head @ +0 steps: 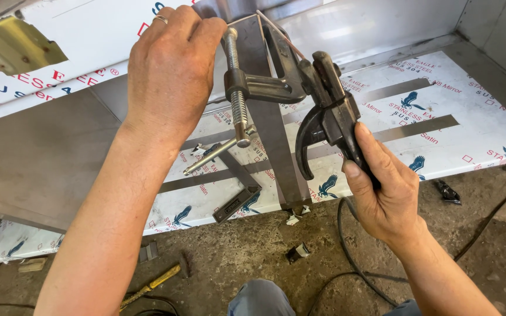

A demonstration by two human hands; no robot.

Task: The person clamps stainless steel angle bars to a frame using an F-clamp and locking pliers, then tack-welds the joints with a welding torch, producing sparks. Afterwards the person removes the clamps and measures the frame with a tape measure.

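across the whole upper frame, a stainless steel sheet assembly (487, 117) under white printed protective film, bare grey strips cut through the film, far edge bent up into a shiny wall. no containers in sight, nothing held inside anything. below the sheet's near edge, rough concrete floor (247, 246) with a black cable (346, 246) curling across it and a yellow-handled tool (150, 287) lying near the bottom left.

standing up from the sheet's middle, a narrow upright steel strip (270, 134), gripped near its top by a dark screw clamp (265, 88); threaded screw (235, 82) running down the strip's left side, sliding bar handle (215, 155) poking out low and leftward.

left hand (171, 70), ring on one finger, curled over the top end of the clamp screw, fingers closed around it, palm hiding the contact.

right hand (382, 193) clamped shut on the handle of a black welding electrode holder (329, 117), thumb along the handle, holder head pressed against the clamp's right side near the strip's top; a thin rod (279, 32) slanting from it up to the strip's top.

small metal offcuts (297, 251) scattered on the floor just below the sheet's near edge.
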